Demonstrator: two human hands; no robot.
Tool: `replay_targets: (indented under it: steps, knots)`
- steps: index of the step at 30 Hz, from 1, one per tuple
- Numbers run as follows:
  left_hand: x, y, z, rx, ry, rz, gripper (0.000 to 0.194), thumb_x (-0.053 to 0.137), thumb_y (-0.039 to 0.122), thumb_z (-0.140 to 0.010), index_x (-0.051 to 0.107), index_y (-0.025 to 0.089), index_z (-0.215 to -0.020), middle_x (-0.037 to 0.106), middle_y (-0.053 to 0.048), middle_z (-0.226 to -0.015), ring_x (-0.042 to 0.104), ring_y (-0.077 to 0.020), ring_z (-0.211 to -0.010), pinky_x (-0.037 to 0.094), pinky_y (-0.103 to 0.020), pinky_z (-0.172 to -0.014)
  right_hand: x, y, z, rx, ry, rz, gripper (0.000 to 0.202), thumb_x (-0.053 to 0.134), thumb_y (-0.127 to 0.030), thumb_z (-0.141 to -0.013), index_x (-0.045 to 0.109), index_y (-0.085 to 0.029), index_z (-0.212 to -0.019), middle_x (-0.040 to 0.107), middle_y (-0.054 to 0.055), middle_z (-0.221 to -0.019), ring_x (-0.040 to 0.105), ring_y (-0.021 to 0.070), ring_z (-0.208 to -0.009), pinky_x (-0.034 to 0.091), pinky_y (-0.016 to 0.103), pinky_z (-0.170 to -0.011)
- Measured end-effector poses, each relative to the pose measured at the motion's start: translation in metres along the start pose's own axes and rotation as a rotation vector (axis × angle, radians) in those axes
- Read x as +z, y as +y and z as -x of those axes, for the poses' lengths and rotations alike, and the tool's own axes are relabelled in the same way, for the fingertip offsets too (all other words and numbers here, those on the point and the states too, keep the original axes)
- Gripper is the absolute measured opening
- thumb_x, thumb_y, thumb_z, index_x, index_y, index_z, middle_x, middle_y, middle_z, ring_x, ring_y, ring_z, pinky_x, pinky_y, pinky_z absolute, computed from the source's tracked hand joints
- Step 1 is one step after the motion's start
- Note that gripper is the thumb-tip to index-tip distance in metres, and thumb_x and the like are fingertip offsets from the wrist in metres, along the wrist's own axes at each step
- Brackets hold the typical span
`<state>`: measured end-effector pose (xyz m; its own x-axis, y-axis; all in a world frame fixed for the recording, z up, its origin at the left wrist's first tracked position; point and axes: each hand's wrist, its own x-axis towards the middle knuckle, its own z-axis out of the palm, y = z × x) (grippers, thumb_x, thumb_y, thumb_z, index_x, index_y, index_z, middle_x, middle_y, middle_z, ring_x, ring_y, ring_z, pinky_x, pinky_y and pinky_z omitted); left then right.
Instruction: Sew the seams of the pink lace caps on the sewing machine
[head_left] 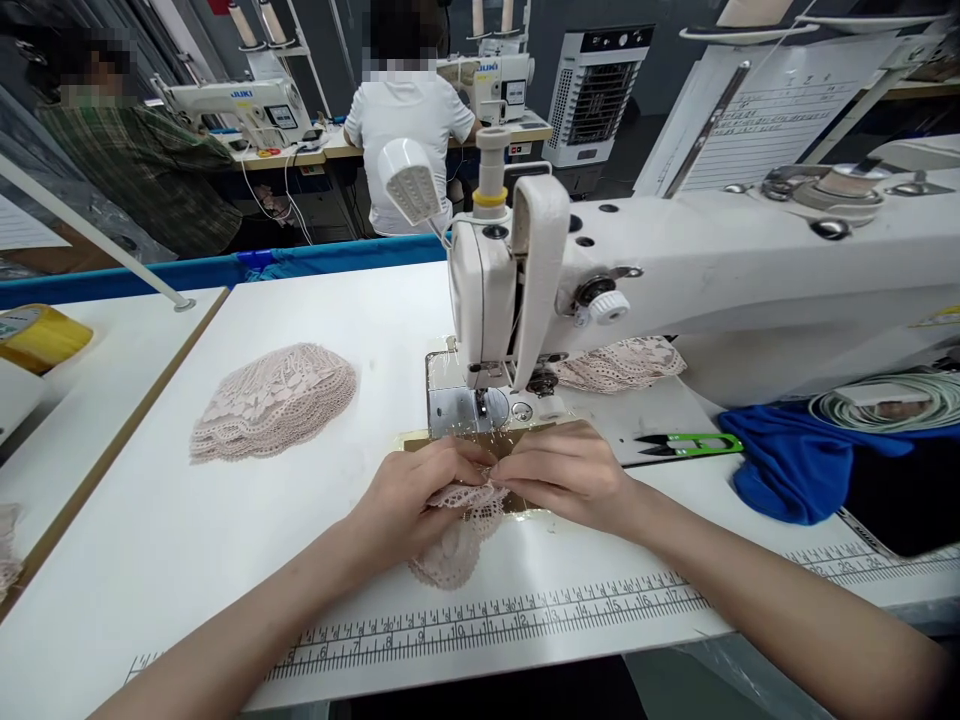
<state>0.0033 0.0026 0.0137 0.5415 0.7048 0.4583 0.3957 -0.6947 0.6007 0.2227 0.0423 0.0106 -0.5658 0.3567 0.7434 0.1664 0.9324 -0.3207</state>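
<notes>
Both hands are pinching one lace piece (459,530) on the white table (187,540), just near of the sewing machine's needle plate (459,408). Left hand (409,495) is gripping its left top edge, right hand (559,472) is gripping the right top edge, fingertips almost meeting. The lace is hanging toward the near side from the grip, its top edge running left-right; the needle is lying just far of both hands, about equally close to each. Lace stack (274,400) is sitting well left, more lace (619,362) lying behind the machine head (499,270). Green snips (686,443) are lying right of the right hand. "JUKI" is showing on the far machine (240,100); printed ruler (487,625) is reading up to 17.
</notes>
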Motion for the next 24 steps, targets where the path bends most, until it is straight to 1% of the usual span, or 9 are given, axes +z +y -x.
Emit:
replay_targets:
  steps: [5,9,11,13,16,18,20,21,24]
  knots:
    - [-0.002,-0.001,0.003,0.016,-0.065,0.013,0.024,0.049,0.004,-0.083,0.05,0.023,-0.097,0.07,0.001,-0.103,0.068,-0.0104,-0.087,0.052,-0.02,-0.07,0.001,-0.001,-0.001,0.009,0.008,-0.063,0.005,0.061,-0.019,-0.091,0.065,-0.017,-0.092,0.07,-0.001,-0.073,0.064,0.0074,-0.06,0.051,0.018,-0.054]
    - [-0.002,0.003,0.003,-0.045,-0.037,0.034,0.026,0.051,0.007,-0.085,0.05,0.024,-0.104,0.07,0.001,-0.095,0.068,-0.011,-0.082,0.053,-0.021,-0.069,0.001,-0.003,-0.001,-0.023,0.008,-0.013,0.007,0.059,-0.02,-0.092,0.065,-0.016,-0.091,0.069,-0.001,-0.072,0.063,0.0069,-0.06,0.05,0.018,-0.054]
    - [-0.001,0.006,0.002,-0.102,-0.017,0.031,0.034,0.051,0.007,-0.084,0.05,0.024,-0.114,0.069,0.0,-0.099,0.068,-0.0123,-0.086,0.054,-0.023,-0.073,-0.001,-0.005,-0.001,-0.088,0.009,0.091,0.005,0.061,-0.017,-0.091,0.066,-0.017,-0.091,0.069,-0.001,-0.071,0.062,0.0071,-0.059,0.049,0.019,-0.053]
    - [0.001,0.007,0.002,-0.094,-0.019,0.031,0.039,0.05,0.005,-0.084,0.052,0.024,-0.118,0.069,-0.002,-0.102,0.067,-0.0133,-0.09,0.055,-0.024,-0.076,-0.004,-0.007,-0.002,-0.185,-0.007,0.202,0.008,0.062,-0.012,-0.088,0.067,-0.018,-0.09,0.069,-0.002,-0.07,0.061,0.0078,-0.059,0.048,0.02,-0.051]
    - [0.002,0.008,0.001,-0.015,0.011,0.05,0.035,0.049,0.003,-0.084,0.06,0.022,-0.111,0.07,-0.003,-0.096,0.067,-0.013,-0.087,0.055,-0.024,-0.075,-0.009,-0.009,-0.003,-0.3,-0.027,0.274,0.01,0.065,-0.008,-0.084,0.068,-0.017,-0.087,0.069,-0.001,-0.068,0.06,0.0095,-0.058,0.046,0.023,-0.049]
    - [0.001,0.01,-0.001,0.003,0.051,0.07,0.032,0.05,0.003,-0.084,0.063,0.021,-0.107,0.071,-0.003,-0.092,0.068,-0.0132,-0.084,0.056,-0.024,-0.072,-0.01,-0.01,-0.004,-0.312,-0.009,0.271,0.011,0.068,-0.007,-0.081,0.068,-0.015,-0.087,0.069,0.0,-0.067,0.06,0.0098,-0.056,0.045,0.024,-0.048]
    - [-0.002,0.013,-0.004,-0.05,0.06,0.088,0.028,0.052,0.005,-0.083,0.065,0.022,-0.102,0.072,-0.002,-0.088,0.068,-0.0135,-0.08,0.056,-0.024,-0.069,-0.007,-0.011,-0.004,-0.237,0.024,0.214,0.01,0.068,-0.01,-0.082,0.067,-0.016,-0.09,0.069,-0.001,-0.066,0.06,0.0095,-0.055,0.044,0.024,-0.048]
    - [-0.003,0.015,-0.005,-0.119,0.046,0.089,0.025,0.054,0.006,-0.083,0.067,0.022,-0.097,0.073,-0.001,-0.085,0.068,-0.0135,-0.077,0.056,-0.024,-0.066,-0.005,-0.012,-0.004,-0.156,0.028,0.151,0.007,0.067,-0.012,-0.084,0.067,-0.017,-0.089,0.069,-0.002,-0.066,0.059,0.0092,-0.055,0.044,0.024,-0.049]
    - [-0.003,0.016,-0.008,-0.365,-0.027,-0.01,0.014,0.06,0.015,-0.083,0.07,0.025,-0.084,0.072,0.003,-0.075,0.067,-0.0135,-0.065,0.052,-0.023,-0.055,0.004,-0.012,-0.004,0.241,-0.052,-0.065,0.005,0.065,-0.021,-0.087,0.067,-0.019,-0.083,0.066,-0.004,-0.064,0.057,0.0085,-0.055,0.044,0.022,-0.053]
